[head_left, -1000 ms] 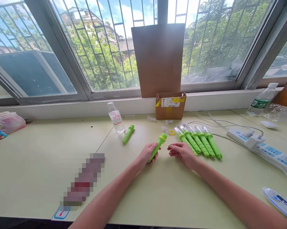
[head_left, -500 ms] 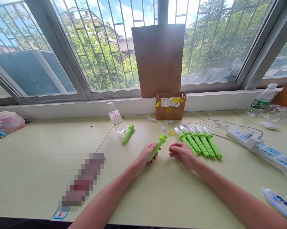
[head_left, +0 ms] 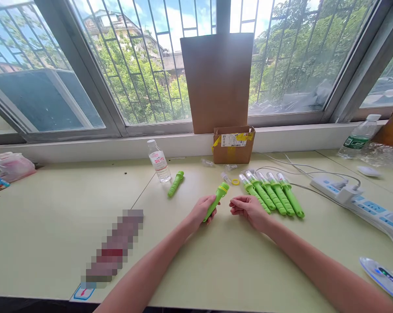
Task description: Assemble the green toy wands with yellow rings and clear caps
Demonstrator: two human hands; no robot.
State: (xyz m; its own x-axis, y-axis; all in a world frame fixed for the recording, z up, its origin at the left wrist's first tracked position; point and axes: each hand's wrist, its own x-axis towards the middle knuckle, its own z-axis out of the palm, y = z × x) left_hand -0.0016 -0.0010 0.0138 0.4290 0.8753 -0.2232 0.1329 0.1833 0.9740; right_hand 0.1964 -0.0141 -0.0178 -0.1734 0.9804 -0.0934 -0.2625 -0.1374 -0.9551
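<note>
In the middle of the table my left hand point(head_left: 203, 211) is wrapped around a green flashlight-like plastic handle point(head_left: 220, 194), its ringed yellow-green end tilted up and to the right. Just right of it, my right hand point(head_left: 245, 208) has thumb and fingertips pinched together; anything between them is too small to make out. Beyond the right hand lie several green handles with clear caps point(head_left: 274, 195), side by side. A loose clear cap point(head_left: 226, 177) and a yellow ring point(head_left: 236, 182) rest behind the hands. Another green handle point(head_left: 176, 184), without a clear cap, lies further left.
A water bottle point(head_left: 159, 161) stands at the back left of the hands. Behind them is a small cardboard box point(head_left: 233, 150), with clear plastic pieces point(head_left: 230, 167) before it. Cables run to a power strip point(head_left: 362, 204) on the right, near a white device point(head_left: 384, 278).
My right hand has shifted slightly left, closer to the handle, with its fingers still pinched. My left hand and the handle in it have barely moved.
</note>
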